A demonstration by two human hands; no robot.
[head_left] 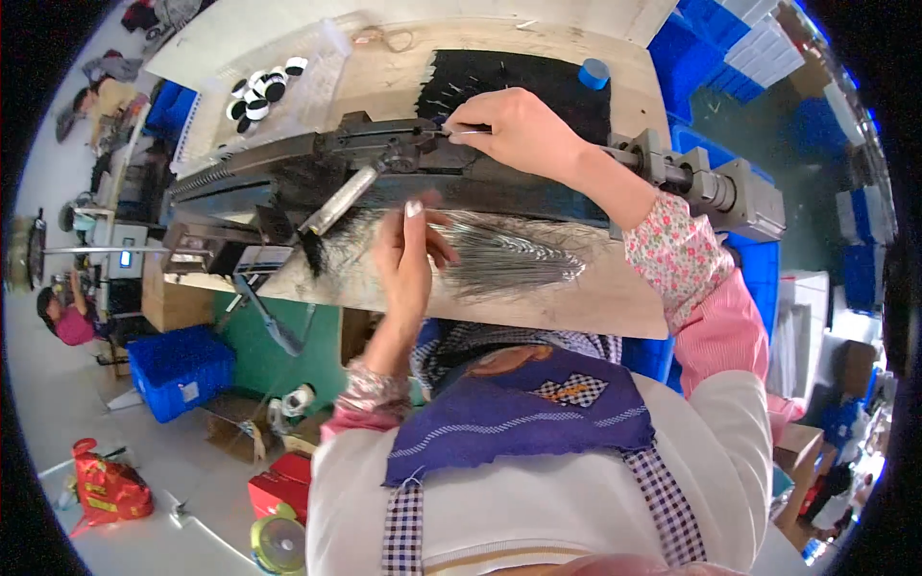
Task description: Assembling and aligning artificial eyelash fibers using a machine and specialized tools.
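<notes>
My right hand (523,134) reaches over the long dark metal machine (384,144) across the bench. Its thumb and forefinger pinch a thin shiny metal pin (469,132) at the machine's middle. My left hand (408,254) hovers in front of the machine, slightly blurred, fingers apart and loosely bent. Nothing shows in it. Beside it, a fanned bundle of thin metal wires (509,257) lies on the wooden bench. A light metal lever (346,200) slants from the machine near my left hand.
Behind the machine lie a black cloth (519,82) with scattered thin pieces, a blue round cap (594,74) and a clear plastic tray (317,72) holding several white-and-black caps. A cylindrical drive unit (740,200) ends the machine at right. Blue crates (178,370) stand on the floor.
</notes>
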